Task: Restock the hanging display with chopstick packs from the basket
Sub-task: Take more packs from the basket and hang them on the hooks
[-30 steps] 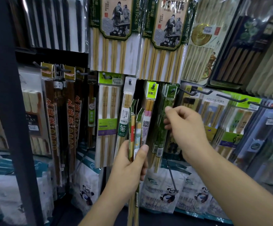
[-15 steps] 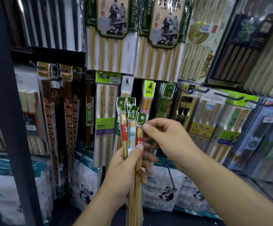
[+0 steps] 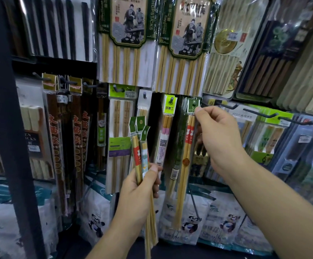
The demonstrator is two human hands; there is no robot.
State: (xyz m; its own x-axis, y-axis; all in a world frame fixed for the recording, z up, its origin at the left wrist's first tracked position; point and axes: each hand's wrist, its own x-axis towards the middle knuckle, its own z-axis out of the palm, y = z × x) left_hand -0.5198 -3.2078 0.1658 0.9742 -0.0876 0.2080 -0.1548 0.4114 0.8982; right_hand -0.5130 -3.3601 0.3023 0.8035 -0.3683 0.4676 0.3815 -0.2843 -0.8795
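Note:
My left hand grips a bundle of slim chopstick packs with green header cards, upright in front of the hanging display. My right hand pinches the green header of one more pack with a red band, holding it up at a display hook in the middle row. That pack hangs down among other green packs on the same hook. The basket is out of view.
Wall hooks carry many chopstick packs: large green-framed packs above, brown packs at left, a yellow-green tagged pack beside the held one. Bare black hooks stick out at right. A dark upright post stands at left.
My right hand took one pack off the bundle in my left hand and lifted it up and right to the hook. The left hand's bundle dropped slightly.

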